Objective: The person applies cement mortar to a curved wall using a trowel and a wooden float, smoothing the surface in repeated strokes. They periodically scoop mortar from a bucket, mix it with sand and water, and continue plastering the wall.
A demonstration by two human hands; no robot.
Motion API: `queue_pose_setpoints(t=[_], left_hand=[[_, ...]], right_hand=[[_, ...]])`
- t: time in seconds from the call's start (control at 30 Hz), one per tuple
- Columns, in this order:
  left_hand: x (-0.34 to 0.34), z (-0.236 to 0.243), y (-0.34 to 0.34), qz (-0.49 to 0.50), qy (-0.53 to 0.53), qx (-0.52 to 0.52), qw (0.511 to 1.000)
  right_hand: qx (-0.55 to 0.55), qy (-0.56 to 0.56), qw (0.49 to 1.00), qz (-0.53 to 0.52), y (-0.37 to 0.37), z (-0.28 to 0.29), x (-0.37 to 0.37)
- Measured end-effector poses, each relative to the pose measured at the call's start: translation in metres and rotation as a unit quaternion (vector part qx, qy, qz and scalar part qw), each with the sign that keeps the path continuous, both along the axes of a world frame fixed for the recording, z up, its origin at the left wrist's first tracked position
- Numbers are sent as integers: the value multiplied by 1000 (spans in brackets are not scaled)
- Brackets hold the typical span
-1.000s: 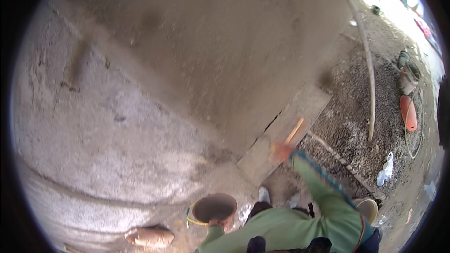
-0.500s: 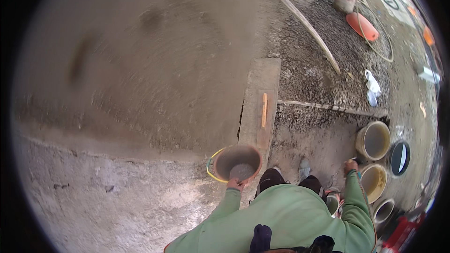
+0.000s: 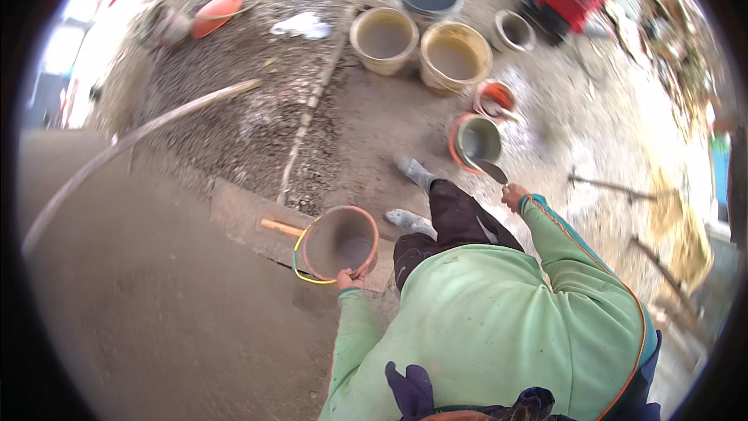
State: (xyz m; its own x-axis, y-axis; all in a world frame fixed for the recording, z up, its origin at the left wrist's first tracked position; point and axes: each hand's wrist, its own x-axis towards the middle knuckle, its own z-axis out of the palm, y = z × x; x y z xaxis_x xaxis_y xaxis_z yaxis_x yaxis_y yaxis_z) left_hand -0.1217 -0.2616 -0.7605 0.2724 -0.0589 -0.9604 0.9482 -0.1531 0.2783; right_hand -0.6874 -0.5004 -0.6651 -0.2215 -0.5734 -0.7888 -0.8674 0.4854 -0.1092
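Bucket (image 3: 333, 228) | left grip (image 3: 351, 278) holds rim (image 3: 377, 237) | right grip (image 3: 514, 197) holds trowel (image 3: 492, 171) — handle (image 3: 506, 188) mostly hidden

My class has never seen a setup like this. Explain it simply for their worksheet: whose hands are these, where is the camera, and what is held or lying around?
There's no machine: a person in a green top uses two bare hands. A wide fisheye camera on their head looks down, so straight edges bend near the rim. The left hand grips a bucket. The right hand holds a trowel, its blade near a grey-green bucket; contact is unclear. Left of the held bucket, a wooden handle shows over a flat board. A long pole reaches across gravel.
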Motion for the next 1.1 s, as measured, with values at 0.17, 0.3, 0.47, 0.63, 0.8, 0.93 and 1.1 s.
queue_pose_setpoints(t=[0.17, 0.3, 0.47, 0.63, 0.8, 0.93, 1.1], left_hand=[[-4, 11, -48, -189, -41, 47, 980], [-23, -1, -82, -268, -59, 78, 959], [-88, 11, -129, -413, -8, -22, 910], [-190, 35, -154, -487, -20, -66, 870], [-335, 54, -150, -488, -20, -27, 872], [-476, 60, -165, -561, -43, -39, 826], [-673, 82, -158, -657, -32, -125, 743]], right_hand=[[109, -5, 980, -166, 179, 20, -64], [130, 17, 931, -341, 302, 13, -96], [28, -73, 823, -563, 400, -7, -124], [16, -66, 832, -551, 471, -25, -155], [-25, -92, 814, -573, 564, -71, -232], [-116, -110, 614, -773, 578, -58, -304], [-161, -54, 552, -816, 625, -40, -395]])
